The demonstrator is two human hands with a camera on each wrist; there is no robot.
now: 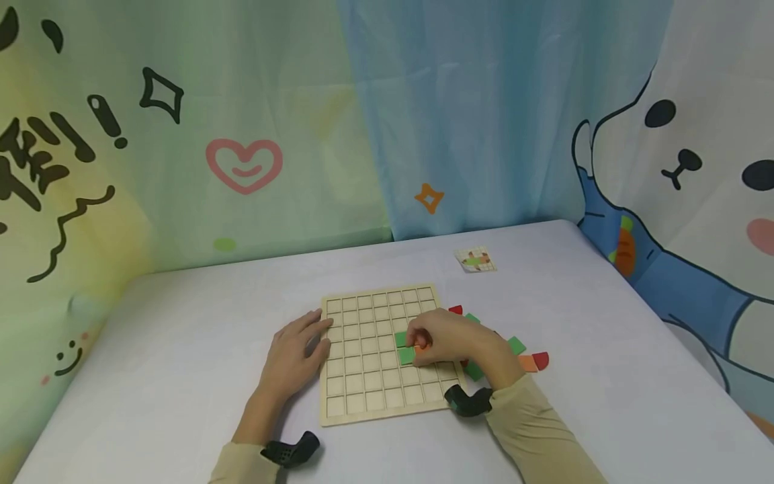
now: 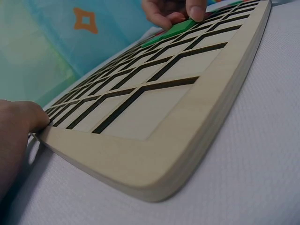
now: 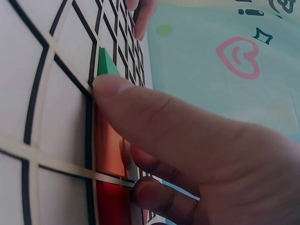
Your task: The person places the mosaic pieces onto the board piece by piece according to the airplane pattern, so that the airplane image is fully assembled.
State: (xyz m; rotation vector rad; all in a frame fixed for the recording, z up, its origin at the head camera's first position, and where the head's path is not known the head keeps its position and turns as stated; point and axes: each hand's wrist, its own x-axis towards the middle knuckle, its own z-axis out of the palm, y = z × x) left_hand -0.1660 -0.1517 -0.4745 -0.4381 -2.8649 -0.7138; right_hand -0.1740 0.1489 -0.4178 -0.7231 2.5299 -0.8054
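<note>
Where the orange tile (image 3: 108,147) lies on the right half of the board (image 1: 355,384), fingers of the right hand (image 1: 450,335) pinch it. Probably light, stiff and smooth, it suits an edge hold; whether it sits flush is hidden. Relaxed fingers of the left hand (image 1: 295,353) touch the board's left edge.

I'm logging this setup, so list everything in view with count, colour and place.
Board: 1, pale wood, on the table
Green tiles: 2 visible, green, on the board
Orange tile: 1, orange, on the board
Red tile: 1, red, beside the orange tile
Loose tiles: several, green, orange, red, right of the board, partly hidden
Card: 1, cream with coloured picture, beyond the board
Table: 1, white, under everything
Curtains: count unclear, green, blue, white, behind
Devices: 2, black, at the wrists
Sleeves: 2, beige, forearms
Left hand: 1, bare, board's left edge
Right hand: 1, bare, at the orange tile
</note>
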